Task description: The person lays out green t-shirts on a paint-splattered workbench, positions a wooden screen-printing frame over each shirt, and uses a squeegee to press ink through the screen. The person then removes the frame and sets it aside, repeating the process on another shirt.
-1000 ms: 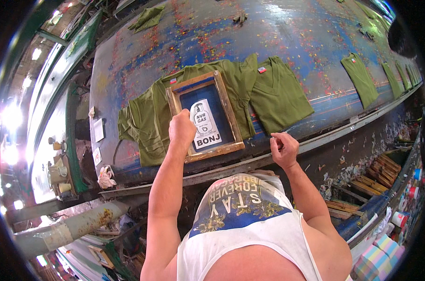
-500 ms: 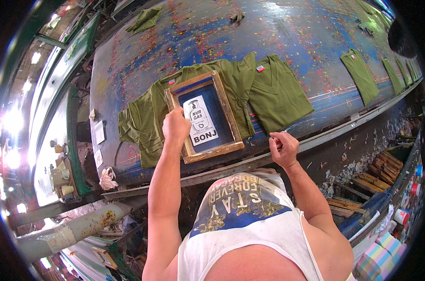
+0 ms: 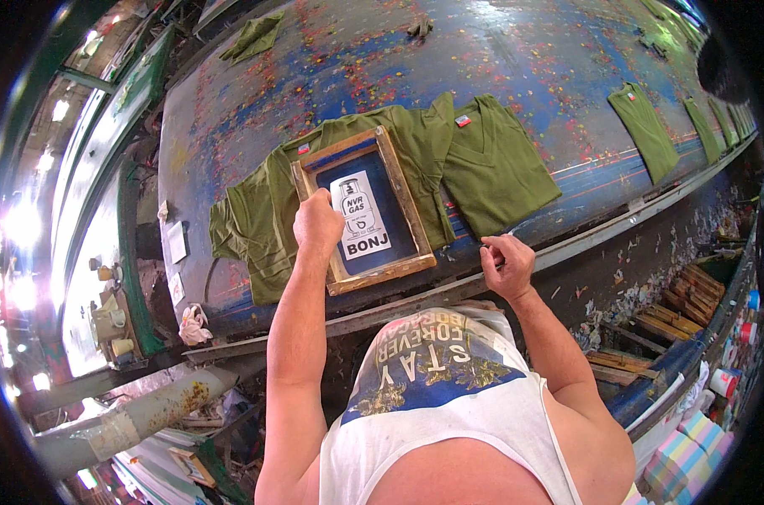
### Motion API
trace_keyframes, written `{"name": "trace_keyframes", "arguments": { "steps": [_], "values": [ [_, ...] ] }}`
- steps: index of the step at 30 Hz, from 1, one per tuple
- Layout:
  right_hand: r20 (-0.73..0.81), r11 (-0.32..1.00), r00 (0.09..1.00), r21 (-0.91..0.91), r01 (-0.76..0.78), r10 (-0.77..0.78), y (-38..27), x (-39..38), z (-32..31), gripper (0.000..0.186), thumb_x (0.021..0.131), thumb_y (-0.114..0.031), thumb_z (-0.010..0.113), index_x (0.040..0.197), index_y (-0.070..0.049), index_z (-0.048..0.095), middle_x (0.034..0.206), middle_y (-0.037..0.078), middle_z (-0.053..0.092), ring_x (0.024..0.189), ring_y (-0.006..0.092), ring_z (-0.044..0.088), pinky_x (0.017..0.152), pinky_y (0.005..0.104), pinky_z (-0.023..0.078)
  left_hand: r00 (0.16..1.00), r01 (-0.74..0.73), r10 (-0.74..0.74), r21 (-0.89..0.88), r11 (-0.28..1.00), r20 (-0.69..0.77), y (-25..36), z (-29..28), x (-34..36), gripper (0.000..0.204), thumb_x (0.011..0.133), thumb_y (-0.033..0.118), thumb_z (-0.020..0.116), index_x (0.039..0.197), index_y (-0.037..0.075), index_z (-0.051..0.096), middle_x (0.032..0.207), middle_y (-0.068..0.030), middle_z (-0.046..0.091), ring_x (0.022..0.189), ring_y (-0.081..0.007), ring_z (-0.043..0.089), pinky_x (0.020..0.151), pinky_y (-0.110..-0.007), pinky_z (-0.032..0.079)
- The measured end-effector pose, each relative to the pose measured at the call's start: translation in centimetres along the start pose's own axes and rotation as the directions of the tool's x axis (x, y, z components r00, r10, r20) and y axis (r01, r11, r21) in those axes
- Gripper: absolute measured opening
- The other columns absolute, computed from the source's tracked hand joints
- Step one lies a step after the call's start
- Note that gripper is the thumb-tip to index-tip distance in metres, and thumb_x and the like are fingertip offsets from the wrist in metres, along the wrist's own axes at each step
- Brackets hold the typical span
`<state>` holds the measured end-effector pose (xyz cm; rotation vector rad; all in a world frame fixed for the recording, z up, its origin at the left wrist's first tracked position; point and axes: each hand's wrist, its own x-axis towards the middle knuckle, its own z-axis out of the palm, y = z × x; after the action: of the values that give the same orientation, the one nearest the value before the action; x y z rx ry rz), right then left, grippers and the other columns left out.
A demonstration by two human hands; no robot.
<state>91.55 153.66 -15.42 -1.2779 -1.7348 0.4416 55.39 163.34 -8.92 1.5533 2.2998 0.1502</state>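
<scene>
My left hand [image 3: 317, 220] is closed round the left side of a wooden-framed printing screen [image 3: 424, 263]. Dark blue mesh fills the frame, with a white panel carrying a black gas-bottle design and lettering. Under the screen lies a spread olive green T-shirt [image 3: 249, 217], its collar label showing above the frame. To its right is a second olive shirt [image 3: 504, 172], folded, with a V-shaped neck. My right hand [image 3: 508, 265] hovers by the table's near edge, below this folded shirt. Its fingers are curled in, and what they may hold is hidden.
The long table [image 3: 357, 63] is speckled with coloured paint. More folded olive shirts [image 3: 645, 135] line its right side. A crumpled cloth [image 3: 194, 325] lies at the near left corner. A metal rail [image 3: 580, 231] runs along the near edge; beyond it are wooden frames [image 3: 660, 324] and a rusty pipe [image 3: 146, 417].
The whole view has shifted very slightly. My left hand stays on the screen frame, and my right hand keeps its curled pose near the table edge.
</scene>
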Motion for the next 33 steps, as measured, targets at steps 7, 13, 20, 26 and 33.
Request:
{"name": "trace_keyframes", "arguments": {
  "steps": [7, 13, 20, 26, 33],
  "values": [
    [0.002, 1.000, 1.000, -0.001, 0.013, -0.013, 0.0, 0.1, -0.1, 0.014, 0.086, -0.003, 0.081, 0.099, -0.005, 0.077, 0.068, 0.005, 0.063, 0.054, 0.0187, 0.058, 0.051, 0.0316, 0.046, 1.000, -0.020, 0.021, 0.054, 0.998, -0.016, -0.4, 0.0, 0.2, 0.025, 0.089, 0.008, 0.071, 0.113, 0.006, 0.076, 0.112, -0.0229, 0.081, 0.111, -0.0441, 0.077, 0.096, -0.055, 0.059],
    [0.003, 1.000, 1.000, 0.003, -0.001, 0.001, -0.1, 0.0, -0.1, 0.015, 0.085, -0.002, 0.082, 0.099, -0.004, 0.077, 0.068, 0.005, 0.063, 0.055, 0.0185, 0.059, 0.051, 0.0314, 0.046, 1.000, 0.005, -0.005, -0.008, 1.000, -0.012, -0.1, 0.0, 0.1, 0.027, 0.087, 0.008, 0.071, 0.113, 0.006, 0.077, 0.113, -0.0231, 0.081, 0.110, -0.0441, 0.077, 0.096, -0.054, 0.059],
    [-0.002, 1.000, 1.000, -0.009, 0.003, -0.004, -0.1, -0.1, 0.0, 0.014, 0.085, -0.002, 0.081, 0.099, -0.004, 0.077, 0.068, 0.006, 0.063, 0.055, 0.0189, 0.059, 0.051, 0.0319, 0.047, 0.999, -0.019, 0.018, -0.017, 1.000, -0.038, -0.3, 0.6, 0.0, 0.028, 0.088, 0.009, 0.069, 0.114, 0.007, 0.077, 0.112, -0.0225, 0.081, 0.111, -0.0440, 0.077, 0.096, -0.054, 0.059],
    [0.004, 1.000, 1.000, -0.011, 0.008, -0.008, 0.1, -0.2, -0.1, 0.015, 0.084, -0.002, 0.081, 0.099, -0.005, 0.077, 0.068, 0.005, 0.063, 0.054, 0.0188, 0.059, 0.051, 0.0319, 0.047, 0.992, -0.077, 0.065, -0.106, 0.991, -0.108, -1.4, 0.5, 0.4, 0.024, 0.087, 0.013, 0.073, 0.109, 0.008, 0.079, 0.103, -0.0189, 0.082, 0.100, -0.0405, 0.079, 0.090, -0.051, 0.061],
    [0.007, 0.999, 0.999, -0.006, 0.037, -0.037, 0.3, -0.2, 0.0, 0.017, 0.084, -0.002, 0.082, 0.100, -0.006, 0.077, 0.069, 0.004, 0.063, 0.054, 0.0177, 0.058, 0.051, 0.0311, 0.047, 0.915, -0.324, 0.115, -0.535, 0.780, -0.387, -8.6, -6.0, -0.1, 0.021, 0.090, 0.000, 0.076, 0.111, -0.001, 0.079, 0.095, -0.0066, 0.082, 0.079, -0.0128, 0.076, 0.071, -0.030, 0.060]
  ]
}}
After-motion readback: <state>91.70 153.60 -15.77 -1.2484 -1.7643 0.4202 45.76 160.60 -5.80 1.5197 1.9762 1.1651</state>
